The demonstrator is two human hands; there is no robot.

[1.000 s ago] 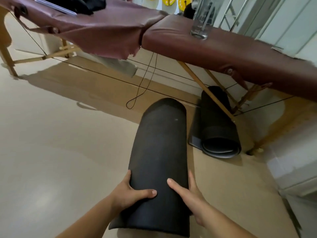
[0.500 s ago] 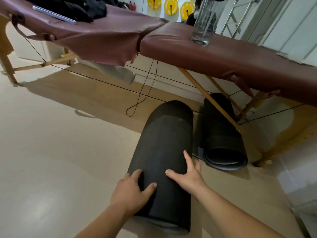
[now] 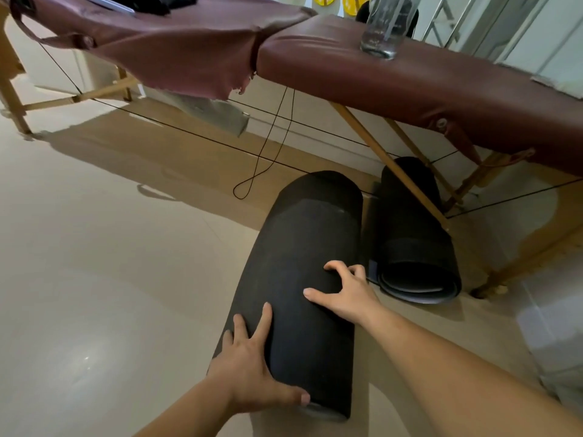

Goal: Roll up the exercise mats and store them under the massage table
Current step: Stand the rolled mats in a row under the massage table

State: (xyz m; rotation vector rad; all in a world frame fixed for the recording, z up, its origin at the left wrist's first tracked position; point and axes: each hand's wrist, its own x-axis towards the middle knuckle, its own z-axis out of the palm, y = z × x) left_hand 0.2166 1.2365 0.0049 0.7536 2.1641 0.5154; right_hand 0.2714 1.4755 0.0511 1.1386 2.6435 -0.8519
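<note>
The rolled mat point(image 3: 309, 263) lies on the floor point(image 3: 94, 279) in the middle of the frame. Its near end is at bottom centre, and its far end points up towards the shadow beneath the massage table point(image 3: 410, 77). Both hands are on it. The left hand point(image 3: 249, 370), low in the frame, lies along the roll's left flank with its fingers spread wide and flat and the thumb stretched across the near end. The right hand point(image 3: 344, 291), a little higher and to the right, sits on top with its fingers bent, tips dug into the black surface, thumb out to the left.

Just right of the roll, touching or nearly so, a second rolled mat point(image 3: 413, 247) is tucked under the table with its open spiral end facing the camera. A slanted wooden brace point(image 3: 391, 165) cuts across in front of that second mat. Thin black cables point(image 3: 189, 130) run beneath the table, from left of frame towards the right. A loose cord point(image 3: 271, 146) hangs down and loops on the floor just left of the roll's far end.

Up top, a clear bottle point(image 3: 381, 29) stands on the maroon padding. Torn upholstery point(image 3: 195, 64) droops at the table's centre seam, with dark clothing point(image 3: 157, 1) at the upper left.
</note>
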